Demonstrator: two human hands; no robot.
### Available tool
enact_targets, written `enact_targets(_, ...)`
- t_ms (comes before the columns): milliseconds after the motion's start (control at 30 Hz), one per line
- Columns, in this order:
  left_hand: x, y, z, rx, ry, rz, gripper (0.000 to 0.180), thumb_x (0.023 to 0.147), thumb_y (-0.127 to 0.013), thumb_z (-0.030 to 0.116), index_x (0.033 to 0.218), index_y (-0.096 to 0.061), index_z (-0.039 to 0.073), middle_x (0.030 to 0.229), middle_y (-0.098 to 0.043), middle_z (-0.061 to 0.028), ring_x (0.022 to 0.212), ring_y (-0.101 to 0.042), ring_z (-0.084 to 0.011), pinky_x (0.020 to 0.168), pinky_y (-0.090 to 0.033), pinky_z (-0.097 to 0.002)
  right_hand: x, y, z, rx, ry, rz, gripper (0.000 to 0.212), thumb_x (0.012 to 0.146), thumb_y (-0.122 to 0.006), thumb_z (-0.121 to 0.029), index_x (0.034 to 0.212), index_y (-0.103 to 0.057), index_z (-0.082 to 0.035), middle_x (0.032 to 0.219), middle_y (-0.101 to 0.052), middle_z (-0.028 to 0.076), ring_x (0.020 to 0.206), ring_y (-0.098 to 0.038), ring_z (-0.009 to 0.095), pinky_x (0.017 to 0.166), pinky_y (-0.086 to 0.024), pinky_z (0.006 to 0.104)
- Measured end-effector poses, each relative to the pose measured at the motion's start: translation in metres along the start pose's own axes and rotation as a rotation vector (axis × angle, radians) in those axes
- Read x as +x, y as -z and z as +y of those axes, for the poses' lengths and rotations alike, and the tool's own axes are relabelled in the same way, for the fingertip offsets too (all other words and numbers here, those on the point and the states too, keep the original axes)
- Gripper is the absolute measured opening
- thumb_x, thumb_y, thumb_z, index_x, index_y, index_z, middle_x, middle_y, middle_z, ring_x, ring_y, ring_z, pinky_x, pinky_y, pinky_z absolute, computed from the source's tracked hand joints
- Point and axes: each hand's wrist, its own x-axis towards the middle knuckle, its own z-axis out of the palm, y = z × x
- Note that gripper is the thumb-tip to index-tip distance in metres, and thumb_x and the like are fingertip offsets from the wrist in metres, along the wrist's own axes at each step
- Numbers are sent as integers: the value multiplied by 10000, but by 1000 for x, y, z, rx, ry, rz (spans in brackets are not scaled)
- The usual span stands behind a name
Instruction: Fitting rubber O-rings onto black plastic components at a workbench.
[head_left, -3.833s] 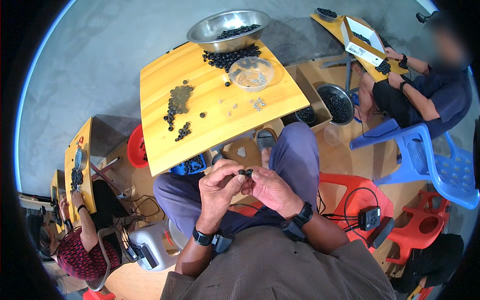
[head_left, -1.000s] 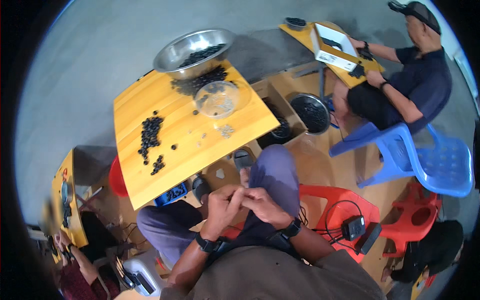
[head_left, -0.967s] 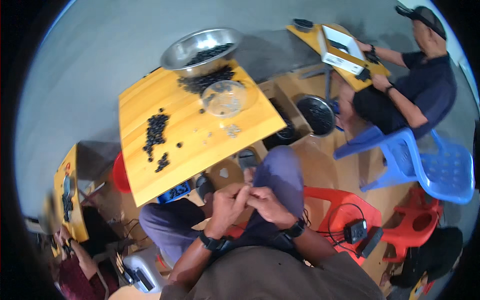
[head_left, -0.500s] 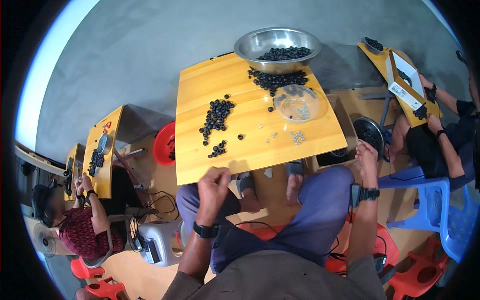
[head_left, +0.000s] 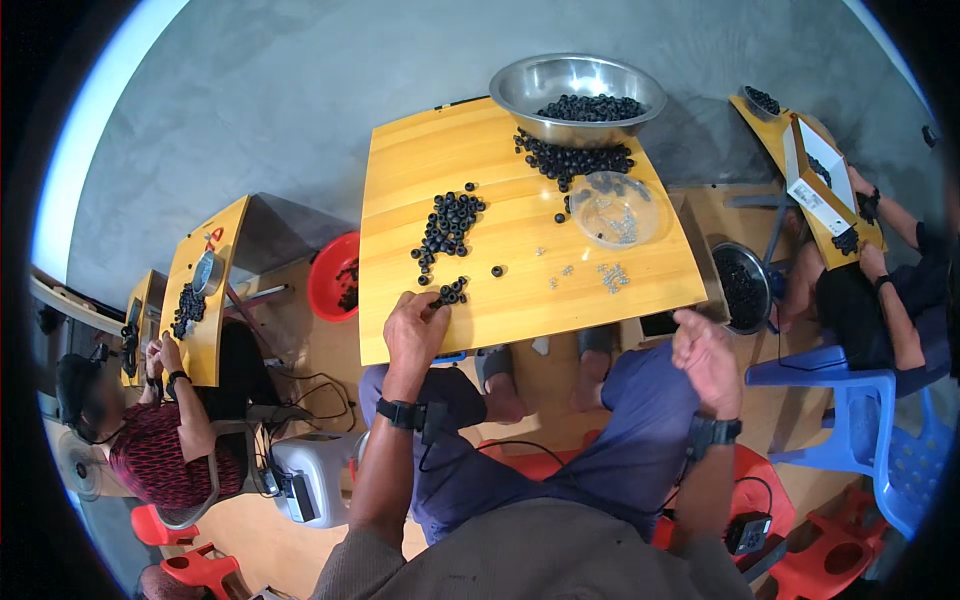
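My left hand (head_left: 415, 335) is at the near left of the yellow wooden table (head_left: 480, 335), thumb and forefinger pinched on a small black round piece at the edge of a little cluster of black pieces (head_left: 453, 291). Just beyond lies a larger pile of black pieces (head_left: 448, 225), some showing a hole in the middle. My right hand (head_left: 703, 355) hovers off the table's near right corner, fingers apart and holding nothing that shows. Small shiny metal parts (head_left: 613, 278) lie on the table's right side, in front of a clear plastic tub (head_left: 650, 215) with more inside.
A steel bowl (head_left: 510, 105) of black pieces stands at the back, with a heap (head_left: 575, 158) before it. Beside the table's right edge is a dark basin (head_left: 722, 262); at left, a red basin (head_left: 325, 275). People work at tables on both sides. A blue chair (head_left: 840, 385) stands at right.
My left hand has moved forward from the table's near edge to the small cluster of black pieces. My right hand has come down and left from beside the table, its fingers opening.
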Motion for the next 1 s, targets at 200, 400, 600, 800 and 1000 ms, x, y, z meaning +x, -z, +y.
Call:
enact_targets(200,0,-13,-50,-266,57,40,260,792,-789,63,1037,-734,-3,751,-625,-57,658,-603,-147,641,-509,-285,-12,-13,32,73,97,23,431,1029,-565,-241,1333,-568,65,881,-541,41,835,-518,153,752,-445,319)
enact_targets(400,2,-12,-42,-629,154,-16,208,863,-753,5,1056,-693,-43,757,-585,34,667,-529,-32,590,-445,-201,-7,-24,34,50,35,9,394,1030,-557,-204,1327,-583,54,882,-553,44,838,-525,153,768,-448,325)
enact_targets(600,3,-11,-43,-548,131,28,211,852,-759,13,1041,-683,-42,725,-582,34,638,-522,-34,568,-434,-205,4,-50,45,-65,-35,-51,364,1020,-578,-188,1282,-612,63,899,-571,44,840,-536,141,776,-460,311)
enact_targets(800,3,-2,-26,-214,90,14,383,757,-808,81,1118,-709,-3,701,-583,-37,616,-559,-135,595,-480,-298,8,-52,49,-14,-50,-65,363,1019,-580,-185,1276,-608,70,889,-573,44,840,-540,143,766,-459,309)
enact_targets(1000,3,4,-11,-86,31,25,358,749,-803,140,1088,-745,40,738,-619,-93,660,-620,-240,634,-512,-384,9,-48,49,2,-63,-74,388,1008,-599,-209,1289,-603,58,876,-560,42,842,-536,154,775,-452,323)
